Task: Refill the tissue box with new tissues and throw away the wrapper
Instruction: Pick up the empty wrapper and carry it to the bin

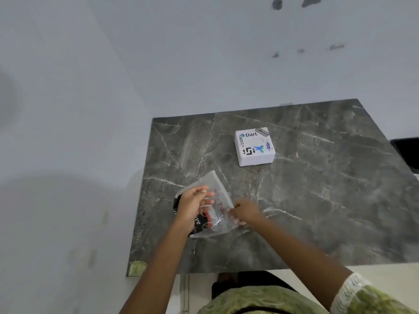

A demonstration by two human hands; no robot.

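Note:
A white square tissue box [255, 146] with stickers on its lid lies flat on the dark marble table [317, 189], towards the back. Closer to me I hold a tissue pack [218, 191] in a clear plastic wrapper with black and red print, tilted above the table's left part. My left hand [192, 205] grips the pack from its left side, fingers curled over the top. At the wrapper's right edge my right hand [246, 211] pinches the plastic; it is blurred. The box stands well apart from both hands.
The table meets white walls at its left and back. A dark object [408, 152] sits at the table's right edge. A green patch [137, 268] marks the table's near left corner. Pale floor shows below the front edge.

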